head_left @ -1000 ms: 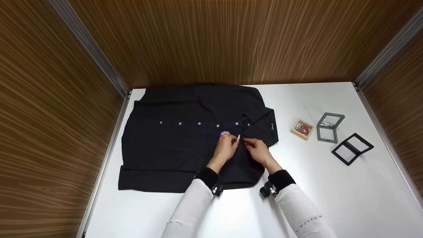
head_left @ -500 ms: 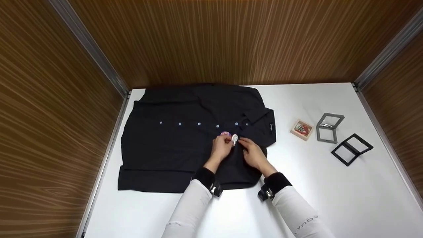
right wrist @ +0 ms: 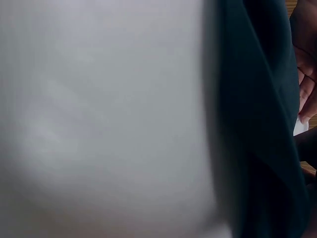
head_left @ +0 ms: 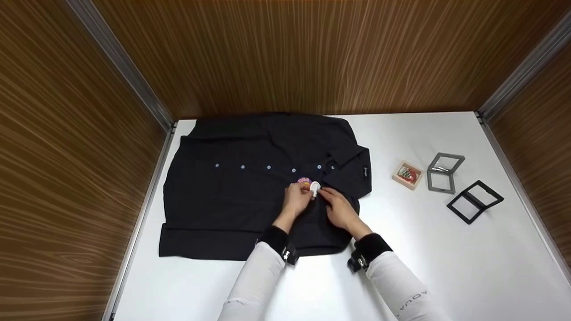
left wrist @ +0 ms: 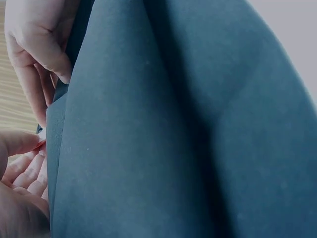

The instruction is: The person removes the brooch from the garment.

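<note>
**Pinching a White Disc Over a Dark Shirt**

On the left, the shirt is lying flat on the white table, its hem pointing left and its pale buttons running in a row toward the right. My left hand is reaching in from the near side, thumb and fingers pinching the left edge of the white disc. A purple badge is showing just beyond those fingertips, left of the disc. The disc is sitting over the shirt's front, nearer me than the buttons. My right hand is meeting it from the right, forefinger stretching straight to its edge, thumb standing apart. The collar is pointing right. Farther right, a wooden box is resting near a grey frame, and a black frame is standing hinged apart, nearer and rightmost.
</note>
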`<state>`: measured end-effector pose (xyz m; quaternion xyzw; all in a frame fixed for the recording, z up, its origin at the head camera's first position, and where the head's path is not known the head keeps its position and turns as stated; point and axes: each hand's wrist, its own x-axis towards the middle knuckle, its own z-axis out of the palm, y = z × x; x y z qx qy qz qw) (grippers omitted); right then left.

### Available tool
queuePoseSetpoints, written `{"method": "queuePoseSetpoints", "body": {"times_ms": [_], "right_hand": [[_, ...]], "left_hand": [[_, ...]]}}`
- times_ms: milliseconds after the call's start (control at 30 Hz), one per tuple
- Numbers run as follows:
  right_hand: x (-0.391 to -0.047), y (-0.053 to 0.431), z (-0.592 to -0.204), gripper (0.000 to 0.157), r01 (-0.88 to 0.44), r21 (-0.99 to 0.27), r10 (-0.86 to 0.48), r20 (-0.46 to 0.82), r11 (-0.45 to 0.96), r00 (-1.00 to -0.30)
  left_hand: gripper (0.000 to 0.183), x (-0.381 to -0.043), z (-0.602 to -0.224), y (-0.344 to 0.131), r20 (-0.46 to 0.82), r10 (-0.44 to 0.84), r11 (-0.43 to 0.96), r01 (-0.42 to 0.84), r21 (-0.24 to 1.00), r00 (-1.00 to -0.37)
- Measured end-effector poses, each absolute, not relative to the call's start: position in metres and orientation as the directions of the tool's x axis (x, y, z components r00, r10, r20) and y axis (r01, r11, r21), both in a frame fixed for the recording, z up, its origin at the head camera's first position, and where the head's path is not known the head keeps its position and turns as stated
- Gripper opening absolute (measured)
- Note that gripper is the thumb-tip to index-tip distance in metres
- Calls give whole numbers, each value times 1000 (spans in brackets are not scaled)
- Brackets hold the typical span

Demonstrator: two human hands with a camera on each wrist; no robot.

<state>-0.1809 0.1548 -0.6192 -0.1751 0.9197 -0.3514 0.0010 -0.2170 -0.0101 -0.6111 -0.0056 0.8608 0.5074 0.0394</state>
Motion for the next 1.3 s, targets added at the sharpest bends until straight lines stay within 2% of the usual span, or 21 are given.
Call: {"method": "queuePoseSetpoints", "body": {"times_ms": [400, 1067, 1300], "right_hand": [[-180, 153, -620, 55, -332, -650, -333, 127, 683, -934], [-179, 153, -621, 56, -368, -622, -357, 149, 691, -922], [-182, 155, -622, 55, -347, -669, -349, 138, 658, -927]], "left_hand": [[15, -219, -613, -13, -92, 55, 434, -59, 899, -994], [15, -220, -613, -15, -120, 68, 447, -77, 891, -991], [13, -220, -611, -15, -135, 79, 468, -83, 880, -988]]}}
